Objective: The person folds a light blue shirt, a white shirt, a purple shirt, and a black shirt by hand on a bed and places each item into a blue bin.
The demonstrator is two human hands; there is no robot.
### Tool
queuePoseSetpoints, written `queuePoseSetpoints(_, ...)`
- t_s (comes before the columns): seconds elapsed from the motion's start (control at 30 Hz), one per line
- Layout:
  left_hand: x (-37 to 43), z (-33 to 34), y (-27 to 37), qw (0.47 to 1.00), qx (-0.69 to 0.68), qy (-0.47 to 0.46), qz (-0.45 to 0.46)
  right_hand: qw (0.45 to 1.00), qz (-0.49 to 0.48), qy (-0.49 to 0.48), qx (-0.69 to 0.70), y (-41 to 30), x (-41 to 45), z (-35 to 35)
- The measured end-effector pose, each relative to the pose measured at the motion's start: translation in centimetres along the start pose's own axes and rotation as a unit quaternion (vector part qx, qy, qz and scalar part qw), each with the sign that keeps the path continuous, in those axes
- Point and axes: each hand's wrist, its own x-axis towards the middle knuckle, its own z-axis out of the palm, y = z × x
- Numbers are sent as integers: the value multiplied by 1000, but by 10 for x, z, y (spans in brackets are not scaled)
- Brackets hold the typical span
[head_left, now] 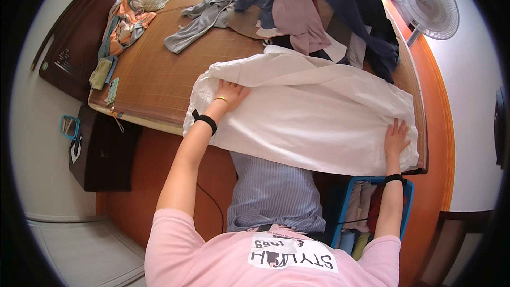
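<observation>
A white cloth garment (295,115), gathered along its left edge, lies spread across the near side of the bed. My left hand (233,93) rests on it near that gathered edge, palm down with the fingers apart. At the opposite end, my right hand (396,139) presses flat on the fabric, fingers spread. Neither hand grips the cloth. Creases run along its far and right parts, and the near edge hangs slightly over the bed's side.
A mixed pile of clothes (295,12) covers the bed's far side. Orange and grey clothing (133,16) and a phone (112,91) lie at left on the woven mat (159,71). A blue bin (346,203) of rolled clothes stands below right; a fan (426,4) stands beyond.
</observation>
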Motion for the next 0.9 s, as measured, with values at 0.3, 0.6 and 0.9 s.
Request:
queuePoseSetpoints(0.3,1,16,-7,998,5,55,11,1000,15,-7,-1,-7,-4,-13)
queuePoseSetpoints(0.6,14,-72,19,934,-2,350,70,975,-59,9,213,13,111,-74)
queuePoseSetpoints(0.9,5,-90,4,849,101,510,100,974,-164,-4,156,-36,153,-50)
